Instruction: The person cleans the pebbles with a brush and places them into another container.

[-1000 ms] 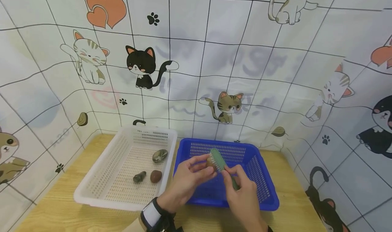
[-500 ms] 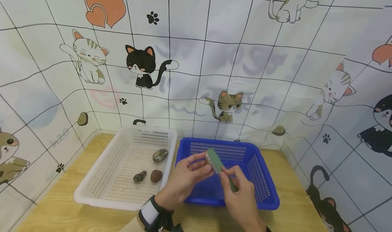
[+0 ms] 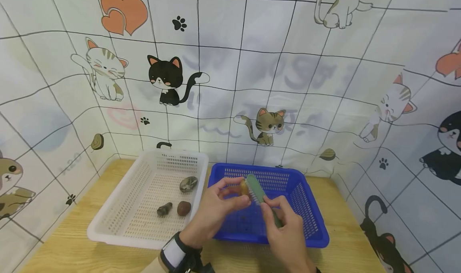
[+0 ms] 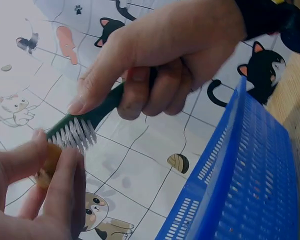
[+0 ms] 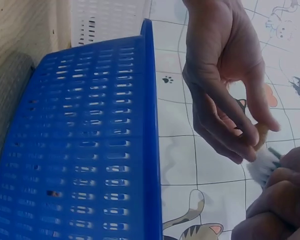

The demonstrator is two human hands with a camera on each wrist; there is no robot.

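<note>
Over the blue basket (image 3: 313, 213), my left hand (image 3: 212, 209) pinches a small yellow-brown stone (image 3: 245, 188) between thumb and fingers. My right hand (image 3: 286, 229) grips a green brush (image 3: 255, 187) by its handle, thumb pressed along its back. White bristles (image 4: 75, 135) face the stone and sit right at its edge in the left wrist view. Part of the stone is hidden by the left fingers. From the right wrist view, the brush head (image 5: 264, 165) shows just below the stone, mostly covered by the right hand.
To the left stands a white basket (image 3: 93, 225) holding a mottled stone (image 3: 188, 183), a reddish-brown stone (image 3: 183, 208) and a dark green lumpy stone (image 3: 164, 209). Both baskets rest on a wooden table (image 3: 345, 225), against a cat-print sheet (image 3: 223, 85). Dark specks lie in the blue basket.
The brush moved left over the stone, then back right. The stone has turned in the left fingers and shows a yellower side. The stones in the white basket have not moved.
</note>
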